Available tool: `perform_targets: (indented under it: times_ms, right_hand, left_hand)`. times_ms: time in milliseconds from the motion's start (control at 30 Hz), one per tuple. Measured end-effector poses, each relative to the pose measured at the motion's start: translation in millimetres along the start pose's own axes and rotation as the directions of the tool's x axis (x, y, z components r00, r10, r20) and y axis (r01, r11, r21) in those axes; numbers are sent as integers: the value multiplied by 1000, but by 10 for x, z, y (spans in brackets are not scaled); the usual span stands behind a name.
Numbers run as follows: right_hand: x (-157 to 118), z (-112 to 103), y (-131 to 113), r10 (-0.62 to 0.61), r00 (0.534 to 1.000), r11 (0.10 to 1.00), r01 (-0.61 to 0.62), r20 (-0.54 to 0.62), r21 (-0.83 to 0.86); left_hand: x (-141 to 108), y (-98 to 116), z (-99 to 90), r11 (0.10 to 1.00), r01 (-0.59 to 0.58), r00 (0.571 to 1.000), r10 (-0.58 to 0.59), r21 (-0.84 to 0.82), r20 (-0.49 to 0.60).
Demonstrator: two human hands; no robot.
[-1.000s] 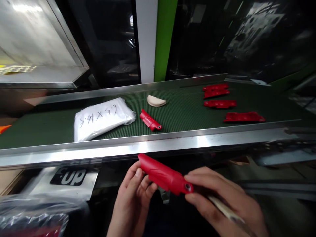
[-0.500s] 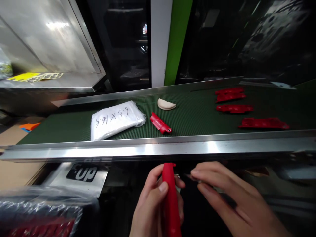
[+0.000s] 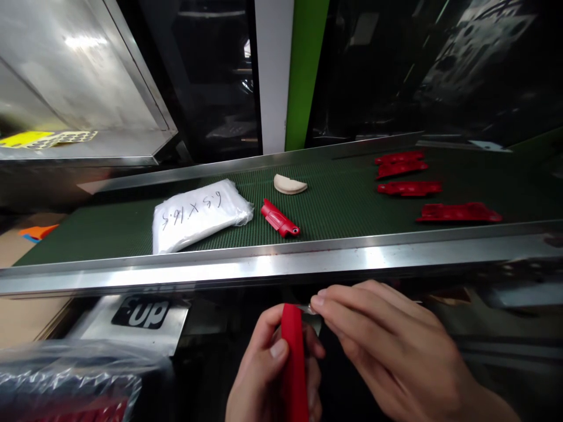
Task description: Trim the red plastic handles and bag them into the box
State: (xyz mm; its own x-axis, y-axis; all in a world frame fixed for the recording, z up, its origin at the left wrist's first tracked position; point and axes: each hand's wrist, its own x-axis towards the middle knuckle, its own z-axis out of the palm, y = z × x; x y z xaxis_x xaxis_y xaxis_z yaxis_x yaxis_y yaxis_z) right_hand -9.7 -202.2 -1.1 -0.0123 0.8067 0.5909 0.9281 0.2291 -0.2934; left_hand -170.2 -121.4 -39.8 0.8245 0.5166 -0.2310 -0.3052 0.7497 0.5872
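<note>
Your left hand (image 3: 264, 369) has a solid hold on the red bar (image 3: 294, 363), with your thumb pressed on its left edge and your other fingers curled round the far side to the right. The bar's top end pokes up a bit past your thumb, and the bottom end runs out of view, so can't tell you how it sits down in your palm. You've got it pretty much upright, just below the metal rail (image 3: 246, 266).

Your right hand (image 3: 391, 346) is pinched up narrow, fingertips together on a thin shiny tip (image 3: 307, 309) that points at the bar's top end. Looks super close, but whether it's touching, I can't tell. The rest of it is hidden by your fingers.

On the green belt (image 3: 338, 211) past the rail you've got a white packet (image 3: 197, 215) with writing on it, a smaller red piece (image 3: 280, 219) just beside it, a cream half-circle (image 3: 289, 184) behind that, and more red parts (image 3: 409, 187) well over to the right.
</note>
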Motion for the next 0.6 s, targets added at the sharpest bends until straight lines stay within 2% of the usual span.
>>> perform_targets:
  times_ms: [233, 333, 433, 500, 600]
  right_hand:
    - [30, -27, -24, 0, 1000, 1000, 0, 28, -7]
    - [7, -17, -29, -26, 999, 1000, 27, 23, -8]
    - [-59, 5, -57, -42, 996, 998, 45, 84, -34]
    - [-118, 23, -84, -52, 991, 997, 59, 120, -51]
    - [-198, 59, -132, -81, 988, 993, 91, 129, -71]
  left_hand:
    - [-23, 6, 37, 999, 33, 998, -32, 18, -53]
    - [-25, 27, 60, 998, 56, 992, -54, 17, -112]
    - [-14, 76, 104, 997, 78, 978, -73, 15, -194]
    - [6, 119, 139, 997, 66, 974, -56, 36, -219]
    - [54, 177, 178, 997, 9, 981, 5, 73, -194]
